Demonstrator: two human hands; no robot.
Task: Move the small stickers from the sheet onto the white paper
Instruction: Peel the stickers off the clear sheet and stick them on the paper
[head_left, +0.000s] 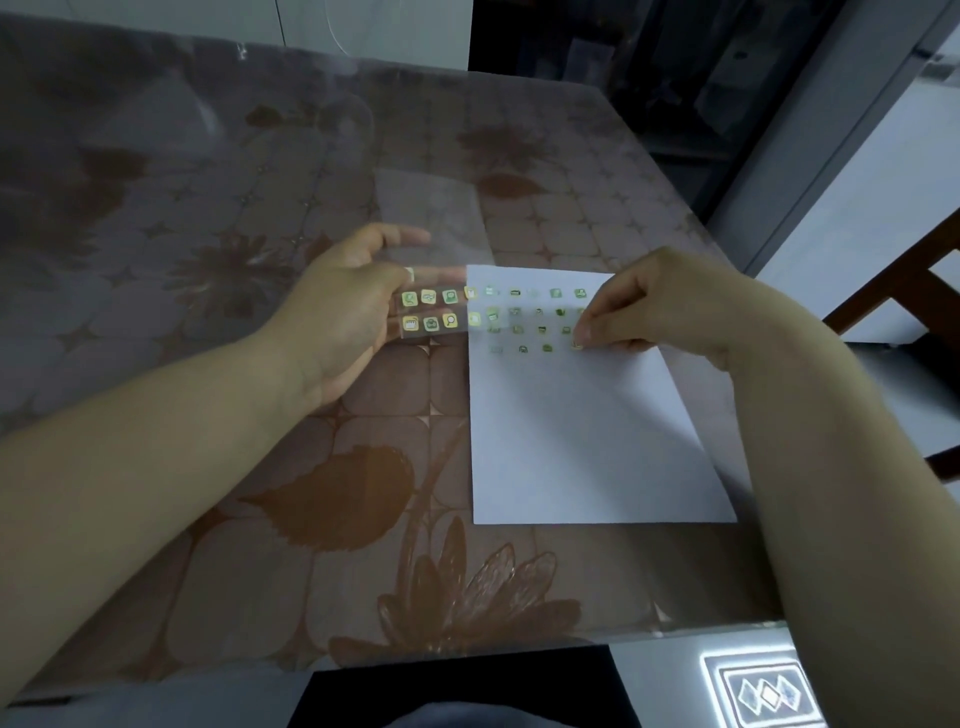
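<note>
A clear sticker sheet (431, 228) is held up by my left hand (343, 306), which grips its lower left part. Two rows of small green and yellow stickers (430, 310) remain near the sheet's bottom edge. The white paper (582, 441) lies flat on the table to the right, and several small stickers (535, 317) sit in rows across its top part. My right hand (649, 306) rests on the paper's upper right area, thumb and forefinger pinched on a small sticker (577, 344) at the end of the lowest row.
The table (208, 208) carries a brown flower-patterned cloth under a clear cover. Its right edge runs close beside the paper, and a dark wooden chair (924, 291) stands beyond that edge. The near edge is right in front of me.
</note>
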